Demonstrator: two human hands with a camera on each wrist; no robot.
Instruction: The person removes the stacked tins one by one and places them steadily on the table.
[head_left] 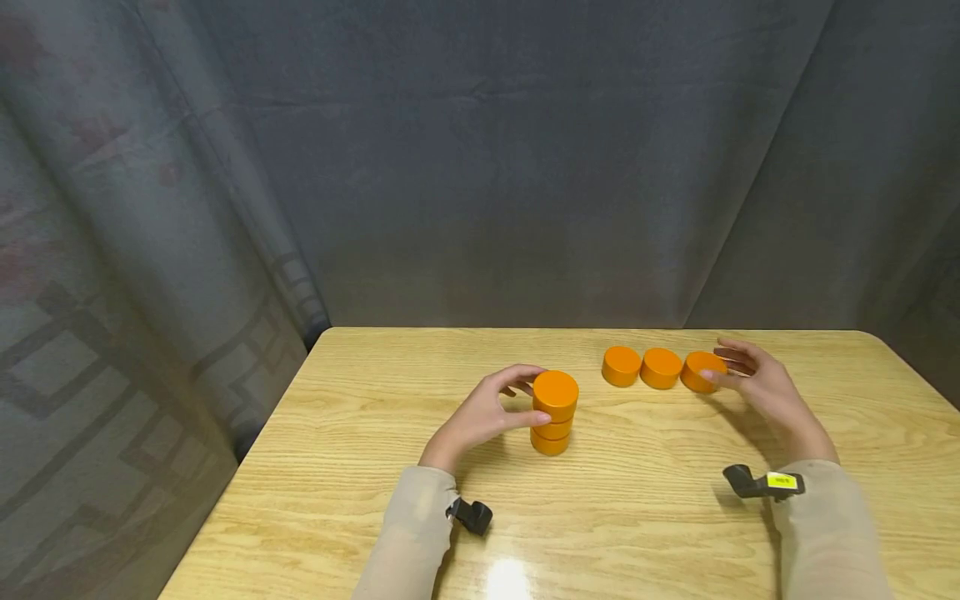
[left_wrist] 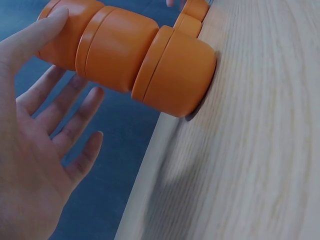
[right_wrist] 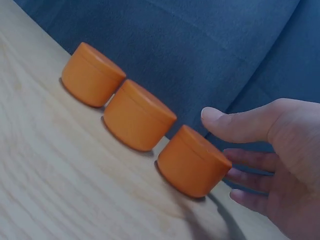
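Stack: three orange tubs (head_left: 555, 412) stand one on top of another near the middle of the counter (head_left: 645, 517). The top tub sits a bit crooked on the one under it.

Row: three more orange tubs lie side by side at the far right part of the counter, almost touching each other. The nearest one to the right hand is the end tub (head_left: 701, 371).

Left hand: the left hand (head_left: 487, 412) cups the stack from the left side. Its thumb rests on the top tub and its fingers reach round the back. In the left wrist view the fingers (left_wrist: 75, 112) are spread and mostly straight, so the grip is loose and wide, not squeezing.

Right hand: the right hand (head_left: 757, 383) is beside the end tub. The thumb (right_wrist: 240, 122) sits over the lid and the fingers (right_wrist: 250, 177) reach along the far side. The grip is half open and looks like it just touches the tub; I cannot tell if it pinches yet.

How to do it well: I think the right hand should close softly on both sides of the end tub and lift it straight up, so it does not bump the tub next to it. The left hand should keep the stack steady with a gentle touch, because a hard push could tip it.

Arms: both arms wear pale sleeves and lie low over the counter, wrists bent in toward the tubs.
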